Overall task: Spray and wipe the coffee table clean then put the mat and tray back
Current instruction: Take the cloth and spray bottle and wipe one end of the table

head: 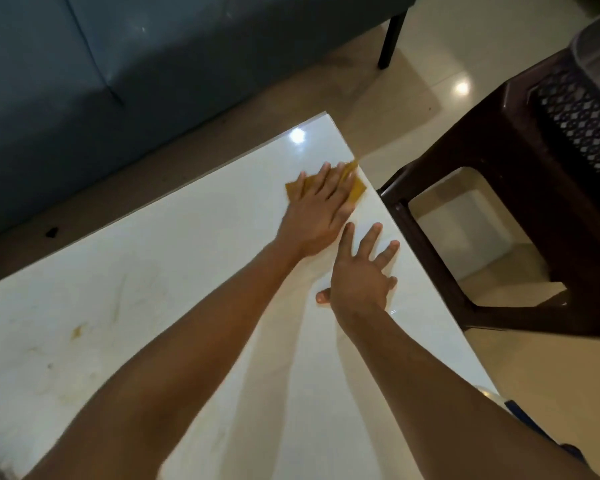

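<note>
The white coffee table [160, 271] is showing yellowish stains at its left; the left hand [317, 211] is pressing a mustard cloth [355, 187] flat near the far corner, fingers straight, while the right hand [362, 277] is resting splayed, holding nothing, beside a dark stool [520, 209]

My one camera sits on my head, looking forward and steeply down, close over the desk [153, 306] that fills the lower left of the frame. The sofa [118, 64] lies at the upper left, the dark stool [499, 202] at the right edge.
</note>
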